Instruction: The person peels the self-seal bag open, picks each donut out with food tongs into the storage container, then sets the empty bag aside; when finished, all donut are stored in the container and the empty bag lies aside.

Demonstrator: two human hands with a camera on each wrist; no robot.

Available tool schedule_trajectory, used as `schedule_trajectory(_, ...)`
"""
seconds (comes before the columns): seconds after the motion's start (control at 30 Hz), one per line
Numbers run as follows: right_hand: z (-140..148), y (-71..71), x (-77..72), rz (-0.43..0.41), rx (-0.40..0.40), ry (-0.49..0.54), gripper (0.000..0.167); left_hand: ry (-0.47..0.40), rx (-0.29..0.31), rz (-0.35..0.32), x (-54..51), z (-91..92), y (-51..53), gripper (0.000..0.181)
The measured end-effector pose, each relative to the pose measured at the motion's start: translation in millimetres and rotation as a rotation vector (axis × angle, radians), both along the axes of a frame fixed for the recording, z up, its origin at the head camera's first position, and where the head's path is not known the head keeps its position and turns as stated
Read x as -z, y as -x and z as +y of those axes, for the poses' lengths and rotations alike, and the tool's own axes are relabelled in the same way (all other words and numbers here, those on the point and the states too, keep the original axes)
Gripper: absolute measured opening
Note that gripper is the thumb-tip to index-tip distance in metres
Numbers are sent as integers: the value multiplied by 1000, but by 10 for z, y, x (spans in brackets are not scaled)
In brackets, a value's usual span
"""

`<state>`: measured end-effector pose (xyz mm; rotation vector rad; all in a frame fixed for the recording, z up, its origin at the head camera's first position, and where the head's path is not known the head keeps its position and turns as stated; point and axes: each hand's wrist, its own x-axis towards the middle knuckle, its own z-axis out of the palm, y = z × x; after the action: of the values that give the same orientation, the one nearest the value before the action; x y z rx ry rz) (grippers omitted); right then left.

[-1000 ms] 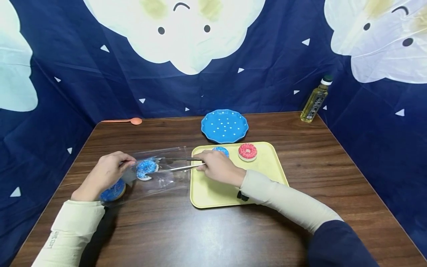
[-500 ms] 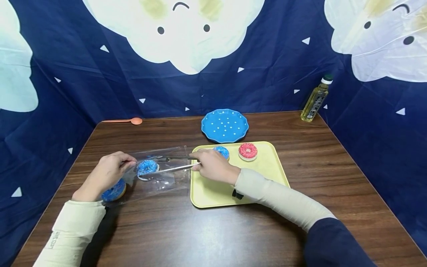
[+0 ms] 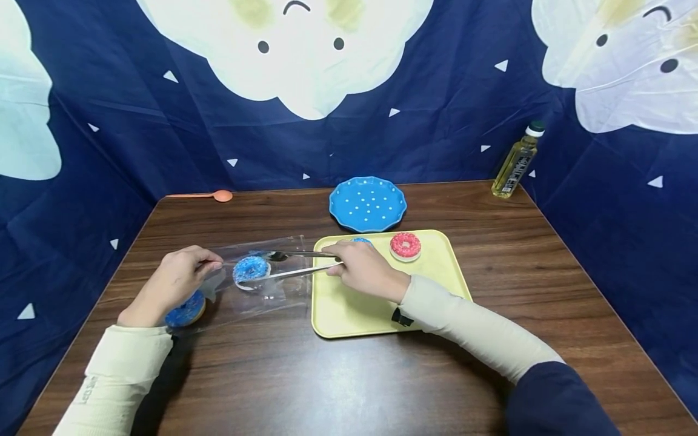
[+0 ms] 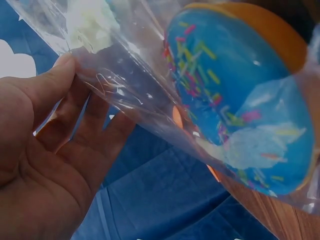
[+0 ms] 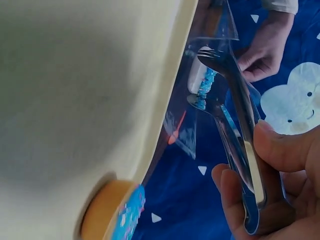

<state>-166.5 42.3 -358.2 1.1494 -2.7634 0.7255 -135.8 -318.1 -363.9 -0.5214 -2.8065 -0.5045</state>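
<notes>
My left hand [image 3: 173, 284] pinches the edge of a clear plastic bag [image 3: 289, 290] between thumb and fingers. Inside the bag, as far as I can tell, lies a small blue-sprinkled doughnut [image 3: 242, 270]. My right hand [image 3: 365, 272] grips metal tongs [image 3: 300, 271], which reach into the bag from its right end. In the right wrist view one tong tip is forked and the other spoon-like, on either side of the doughnut [image 5: 206, 82]. Beside my left hand sits a larger blue-iced doughnut [image 3: 185, 310]; the left wrist view shows its sprinkles through the plastic.
Below my right hand is a yellow tray [image 3: 338, 318] bearing a red-topped doughnut [image 3: 397, 243] and a partly hidden blue one [image 3: 361, 240]. Behind stand a blue dotted plate [image 3: 368, 206] and, at the far right, an oil bottle [image 3: 512, 169]. An orange spoon [image 3: 222, 195] lies far left.
The tongs dipped slightly left, then came back right. The small blue doughnut has shifted a little right, away from my left hand. My left hand has stayed in place.
</notes>
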Motion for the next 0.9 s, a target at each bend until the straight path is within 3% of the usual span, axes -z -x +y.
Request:
schedule_trajectory(0.27,192,-44,-15,20,-4,27,38,-5,-2,-31,-8,-2,0,9)
schedule_trajectory(0.53,408,-84,-5,3,11,72,38,-3,-5,-19,-5,14,3,8)
schedule_trajectory(0.9,803,-268,-38,-3,63,85,41,-7,-12,-31,-11,-4,-21,8)
